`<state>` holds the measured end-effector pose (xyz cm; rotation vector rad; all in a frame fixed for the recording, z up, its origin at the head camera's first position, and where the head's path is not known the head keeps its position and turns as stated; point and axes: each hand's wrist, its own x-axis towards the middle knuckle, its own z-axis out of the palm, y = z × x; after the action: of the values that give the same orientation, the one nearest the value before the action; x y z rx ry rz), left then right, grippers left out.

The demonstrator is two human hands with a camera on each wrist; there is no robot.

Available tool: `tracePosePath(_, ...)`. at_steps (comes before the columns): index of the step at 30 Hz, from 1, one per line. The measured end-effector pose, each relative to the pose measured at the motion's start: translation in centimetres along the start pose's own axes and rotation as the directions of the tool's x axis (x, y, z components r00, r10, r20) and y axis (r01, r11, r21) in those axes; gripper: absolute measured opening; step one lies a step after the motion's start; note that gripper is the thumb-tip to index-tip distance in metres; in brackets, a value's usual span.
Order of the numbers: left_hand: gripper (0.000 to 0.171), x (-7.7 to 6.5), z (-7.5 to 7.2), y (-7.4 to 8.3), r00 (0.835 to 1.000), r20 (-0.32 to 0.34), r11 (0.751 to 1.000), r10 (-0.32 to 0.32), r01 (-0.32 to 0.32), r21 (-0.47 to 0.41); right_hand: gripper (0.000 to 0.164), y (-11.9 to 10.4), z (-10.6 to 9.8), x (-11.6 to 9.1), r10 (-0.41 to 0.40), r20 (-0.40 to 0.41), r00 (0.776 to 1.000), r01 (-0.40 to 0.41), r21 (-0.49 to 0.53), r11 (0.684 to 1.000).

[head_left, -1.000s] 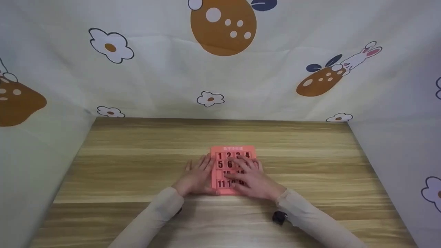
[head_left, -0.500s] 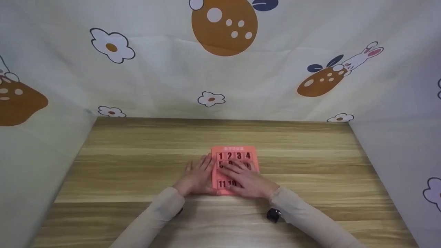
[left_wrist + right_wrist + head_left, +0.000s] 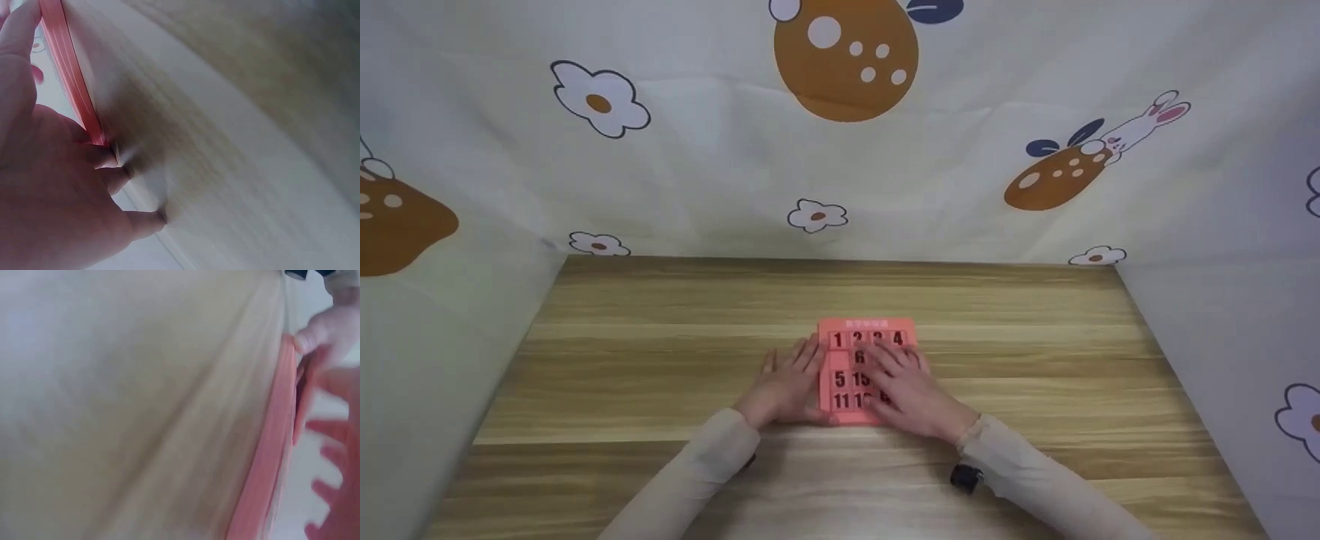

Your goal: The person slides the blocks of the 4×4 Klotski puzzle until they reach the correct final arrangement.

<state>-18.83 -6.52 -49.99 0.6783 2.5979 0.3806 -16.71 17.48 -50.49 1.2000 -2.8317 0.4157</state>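
Pale cloth printed with flowers and spotted orange shapes hung beyond the coral number board, and a wood-grain table spread out around it. From the head view, the board lay flat on that table between the two hands, its lettered edge on the far side, presumably so that the numbers read upright and both hands could reach. The left hand lay along the board's left side, fingers nearly straight and thumb at the near left corner; it likely served as a stop against slipping while leaving the tiles uncovered. The right hand was spread over the board's right half, gripping nothing and hiding many tiles. In the board's left column, a gap separated tile 1 from tile 5, which would give a neighbouring tile room to slide. Just off the board's near right corner, a black device sat at the right wrist, probably worn there to face the work. From the left wrist, the outer fingertips rested on the wood beside the board, perhaps as a brace. From the right wrist, the left thumb touched the board's near end, while the right fingers were too blurred to tell whether they pressed any tile.
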Motion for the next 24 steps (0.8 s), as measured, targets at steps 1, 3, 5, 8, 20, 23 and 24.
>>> tracePosePath(1, 0.120, 0.0, 0.0, 0.0, 1.000, -0.001, 1.000, -0.003, 0.003, 0.004, 0.050, 0.1, 0.0, 0.1, 0.029, -0.027, 0.999, -0.029, -0.002, 1.000)
tracePosePath(3, 0.120, 0.1, 0.1, -0.1, 1.000, 0.004, 1.000, -0.011, 0.011, 0.014, 0.047, 0.3, 0.0, 0.4, 0.067, -0.056, 0.996, -0.067, 0.001, 0.998)
tracePosePath(5, 0.120, 0.2, 0.1, -0.1, 1.000, 0.002, 1.000, -0.011, 0.011, 0.013, 0.048, 0.3, 0.1, 0.6, 0.077, -0.037, 0.996, -0.077, 0.001, 0.997)
tracePosePath(8, 0.119, 0.2, 0.1, -0.1, 1.000, 0.007, 1.000, -0.007, 0.007, 0.005, 0.053, 0.2, 0.3, 0.9, 0.062, 0.039, 0.997, -0.063, 0.000, 0.998)
tracePosePath(20, 0.119, 0.2, 0.0, 0.1, 1.000, 0.003, 1.000, 0.003, -0.003, -0.029, 0.025, 1.8, -0.8, -0.1, 0.191, -0.152, 0.970, -0.199, -0.039, 0.979)
tracePosePath(23, 0.119, 0.2, 0.1, 0.1, 1.000, 0.008, 1.000, -0.010, 0.010, -0.029, 0.033, 2.0, -0.5, -0.5, 0.157, -0.100, 0.982, -0.160, -0.022, 0.987)
tracePosePath(24, 0.119, 0.2, 0.1, 0.1, 1.000, 0.012, 1.000, -0.013, 0.014, -0.024, 0.038, 2.0, -0.4, -0.6, 0.143, -0.074, 0.987, -0.144, -0.011, 0.990)
